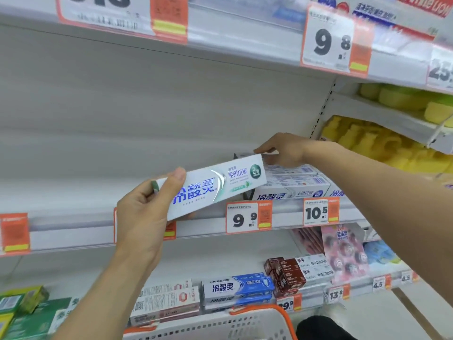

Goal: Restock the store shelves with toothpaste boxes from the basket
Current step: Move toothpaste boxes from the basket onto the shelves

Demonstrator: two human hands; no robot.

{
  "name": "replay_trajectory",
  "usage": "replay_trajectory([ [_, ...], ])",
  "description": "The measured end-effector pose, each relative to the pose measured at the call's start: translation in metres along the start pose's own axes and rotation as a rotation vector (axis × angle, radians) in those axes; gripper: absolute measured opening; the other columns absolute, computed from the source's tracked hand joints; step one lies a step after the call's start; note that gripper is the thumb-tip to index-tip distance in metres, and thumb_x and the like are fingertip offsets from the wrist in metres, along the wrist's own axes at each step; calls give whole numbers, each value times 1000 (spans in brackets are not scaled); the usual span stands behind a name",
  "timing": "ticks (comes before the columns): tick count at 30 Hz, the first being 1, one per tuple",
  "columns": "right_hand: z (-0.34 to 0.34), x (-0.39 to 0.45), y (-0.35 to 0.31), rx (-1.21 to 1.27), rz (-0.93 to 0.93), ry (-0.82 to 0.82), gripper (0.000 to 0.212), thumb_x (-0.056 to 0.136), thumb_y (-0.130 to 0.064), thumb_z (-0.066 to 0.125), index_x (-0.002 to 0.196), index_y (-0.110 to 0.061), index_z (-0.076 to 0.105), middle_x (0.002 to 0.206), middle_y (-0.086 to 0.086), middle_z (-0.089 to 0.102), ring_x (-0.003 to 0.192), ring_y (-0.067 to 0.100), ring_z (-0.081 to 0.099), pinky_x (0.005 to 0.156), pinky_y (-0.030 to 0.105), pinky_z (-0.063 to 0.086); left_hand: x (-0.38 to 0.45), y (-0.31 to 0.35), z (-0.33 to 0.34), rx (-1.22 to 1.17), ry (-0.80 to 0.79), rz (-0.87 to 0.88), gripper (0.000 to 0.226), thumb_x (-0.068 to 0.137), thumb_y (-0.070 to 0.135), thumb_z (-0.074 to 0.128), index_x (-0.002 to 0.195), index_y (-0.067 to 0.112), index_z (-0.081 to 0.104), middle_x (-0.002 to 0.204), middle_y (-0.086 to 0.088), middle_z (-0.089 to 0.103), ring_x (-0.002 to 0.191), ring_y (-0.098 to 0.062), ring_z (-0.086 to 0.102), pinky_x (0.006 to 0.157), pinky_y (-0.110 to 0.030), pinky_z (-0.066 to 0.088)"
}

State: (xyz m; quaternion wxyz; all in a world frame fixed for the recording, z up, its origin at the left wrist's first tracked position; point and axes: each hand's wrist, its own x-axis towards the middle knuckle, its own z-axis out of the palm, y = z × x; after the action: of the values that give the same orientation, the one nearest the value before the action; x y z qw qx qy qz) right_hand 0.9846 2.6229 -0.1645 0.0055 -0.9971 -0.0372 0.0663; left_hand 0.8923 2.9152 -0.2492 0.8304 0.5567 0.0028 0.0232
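One toothpaste box (210,187) in left hand (144,212), basket (220,325) below

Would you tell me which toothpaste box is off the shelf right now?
The white-and-green toothpaste box, gripped by the left hand; the similar stacked boxes rest on the shelf beneath the right hand.

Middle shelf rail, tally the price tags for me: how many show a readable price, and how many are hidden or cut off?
White-and-orange paper price tags with a readable price: 2, the 9.9 tag and the 10.5 tag
Orange tag cut off at the frame edge: 1
Orange tag mostly hidden behind the left hand: 1
Total: 4
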Motion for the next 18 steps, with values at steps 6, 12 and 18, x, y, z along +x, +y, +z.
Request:
replay_trajectory([
  [6,-16,-44,-14,600,-159,469,27,102,-19,56,127,-15,62,123,1,68,115,12,63,104,27,47,2,-6,16,23,-85,29,47,69,50,84,99,15,77,101,-12,77,101,-32,72,95,-51,55],
  [12,-31,-113,-17,159,-352,252,69,77,-54,78,138,-36,52,135,-16,60,124,-2,53,110,22,37,-7,-2,69,-11,-249,-36,44,78,36,72,110,6,71,104,-12,76,95,-23,74,85,-39,58],
  [18,-39,-108,58,266,-291,263,55,72,-29,89,122,-28,66,115,-10,69,103,8,64,96,31,49,1,-4,150,160,-384,117,47,72,42,74,111,16,68,107,1,77,98,-13,72,88,-32,54],
])
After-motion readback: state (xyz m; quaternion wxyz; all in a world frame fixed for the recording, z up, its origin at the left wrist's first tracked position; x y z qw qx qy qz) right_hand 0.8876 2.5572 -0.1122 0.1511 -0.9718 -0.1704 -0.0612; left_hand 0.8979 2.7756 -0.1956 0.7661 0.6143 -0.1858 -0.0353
